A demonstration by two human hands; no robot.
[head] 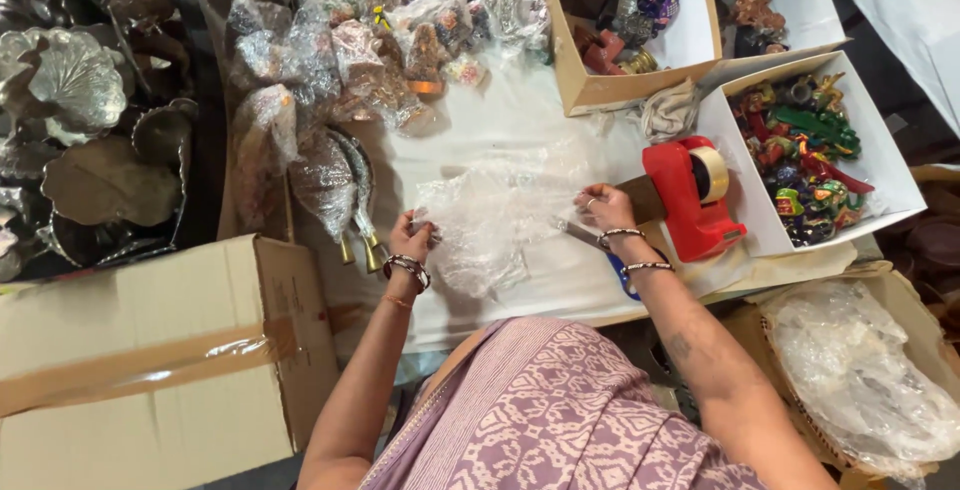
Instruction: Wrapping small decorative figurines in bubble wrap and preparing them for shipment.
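White-covered table (520, 120) | left hand (412, 240) and right hand (603, 207) fingers pinch clear crinkled plastic sheet (490, 215) | risk: thin sheet tears; red tape dispenser (690, 195) at 3 o'clock snags it

Packing workshop, wrapped figurines (380, 40), tape dispenser (690, 200), cardboard boxes (150, 360), metal trays (80, 100)

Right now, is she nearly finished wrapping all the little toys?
Not nearly. A pile of wrapped figurines already sits at the back. Her left hand and right hand spread a clear plastic sheet on the table. A white box of colourful figurines is still unwrapped.
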